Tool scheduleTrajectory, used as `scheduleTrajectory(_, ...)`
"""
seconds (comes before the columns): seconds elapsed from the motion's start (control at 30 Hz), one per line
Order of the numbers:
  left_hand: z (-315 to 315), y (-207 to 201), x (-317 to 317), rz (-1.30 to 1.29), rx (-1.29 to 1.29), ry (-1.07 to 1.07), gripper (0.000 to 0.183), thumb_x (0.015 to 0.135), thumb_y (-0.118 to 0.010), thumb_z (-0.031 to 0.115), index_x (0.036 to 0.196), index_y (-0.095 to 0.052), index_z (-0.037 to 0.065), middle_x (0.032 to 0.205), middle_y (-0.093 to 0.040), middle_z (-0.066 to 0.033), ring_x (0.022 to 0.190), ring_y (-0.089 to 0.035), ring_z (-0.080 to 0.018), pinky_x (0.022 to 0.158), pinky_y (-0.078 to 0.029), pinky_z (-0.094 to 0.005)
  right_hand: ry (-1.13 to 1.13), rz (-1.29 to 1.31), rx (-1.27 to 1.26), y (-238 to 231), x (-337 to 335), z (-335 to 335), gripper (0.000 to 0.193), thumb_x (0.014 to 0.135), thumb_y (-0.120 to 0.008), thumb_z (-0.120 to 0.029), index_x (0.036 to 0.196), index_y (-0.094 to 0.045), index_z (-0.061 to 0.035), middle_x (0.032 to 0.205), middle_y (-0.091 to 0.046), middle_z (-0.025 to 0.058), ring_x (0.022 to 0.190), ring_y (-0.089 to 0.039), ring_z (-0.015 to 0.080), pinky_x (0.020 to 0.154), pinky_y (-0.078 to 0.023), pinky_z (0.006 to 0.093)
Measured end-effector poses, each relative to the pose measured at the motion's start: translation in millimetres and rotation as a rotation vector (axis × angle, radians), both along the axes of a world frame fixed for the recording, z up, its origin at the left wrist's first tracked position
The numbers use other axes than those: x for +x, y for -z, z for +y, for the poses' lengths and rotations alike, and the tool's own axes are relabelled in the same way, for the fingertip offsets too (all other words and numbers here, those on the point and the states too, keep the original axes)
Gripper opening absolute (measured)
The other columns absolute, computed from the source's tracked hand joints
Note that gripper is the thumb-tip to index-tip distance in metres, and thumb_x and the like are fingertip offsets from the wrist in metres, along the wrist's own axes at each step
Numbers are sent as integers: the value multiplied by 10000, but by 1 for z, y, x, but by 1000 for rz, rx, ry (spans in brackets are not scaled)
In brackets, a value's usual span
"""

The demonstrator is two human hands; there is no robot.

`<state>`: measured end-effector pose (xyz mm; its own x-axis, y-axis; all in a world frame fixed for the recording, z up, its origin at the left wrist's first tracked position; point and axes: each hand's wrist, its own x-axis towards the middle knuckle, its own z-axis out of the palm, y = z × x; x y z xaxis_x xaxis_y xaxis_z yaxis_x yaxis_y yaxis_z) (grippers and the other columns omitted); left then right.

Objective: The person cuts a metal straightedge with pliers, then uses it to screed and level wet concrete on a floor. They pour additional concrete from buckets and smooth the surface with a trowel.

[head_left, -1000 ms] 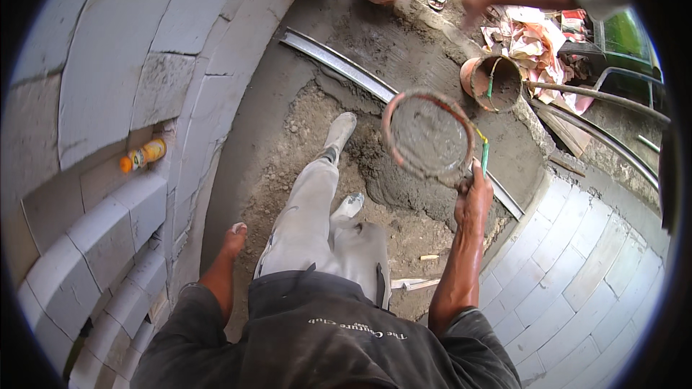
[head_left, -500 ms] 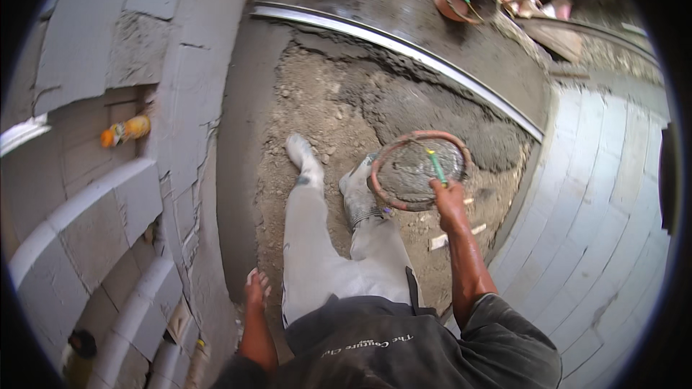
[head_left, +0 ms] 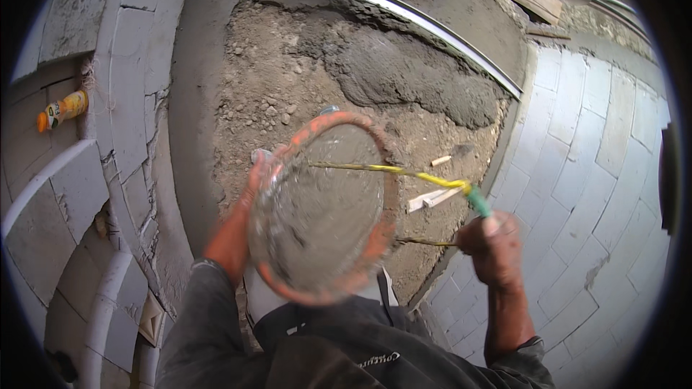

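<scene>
The orange bucket is in front of the person's torso, tipped with its mouth in view and loaded with wet grey mortar. The right hand is closed around the green-sleeved wire handle, off to the right; the left hand touches the far left side, its fingers too blurred to tell whether they grip. It is likely heavy, its load soft and shifting, its wet rim slippery; the sleeve and the wall opposite seem the surest holds.
</scene>
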<state>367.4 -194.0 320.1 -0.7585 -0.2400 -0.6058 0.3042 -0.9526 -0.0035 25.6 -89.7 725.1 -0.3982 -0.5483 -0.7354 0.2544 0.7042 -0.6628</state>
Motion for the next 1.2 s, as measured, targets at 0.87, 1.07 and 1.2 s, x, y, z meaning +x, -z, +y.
scheduleTrajectory(0.87,-66,47,-180,-634,-28,-120,857,918,-240,756,1478,-342,115,1455,-447,-91,1348,-419,-268,1052,-391,-490,-65,402,-71,425,-158,-148,493,887,-654,-529,945,-646,-40,767,-652,59,699,-632,151,664,-538,344)
scheduleTrajectory(1.07,-70,-36,-248,-866,-1111,285,819,987,-346,602,1479,-281,-49,1434,-330,-252,1334,-367,-338,1102,-312,-482,272,109,-82,429,-223,-72,617,942,-580,-514,1204,-548,43,1130,-644,161,1014,-658,264,849,-555,365)
scheduleTrajectory(1.2,-73,-76,-237,-1013,-1421,266,858,964,-351,639,1495,-261,-30,1396,-299,-238,1324,-337,-360,1100,-309,-477,532,-189,-192,499,-175,-77,520,968,-545,-466,1211,-562,-7,1035,-683,156,839,-689,271,706,-578,399)
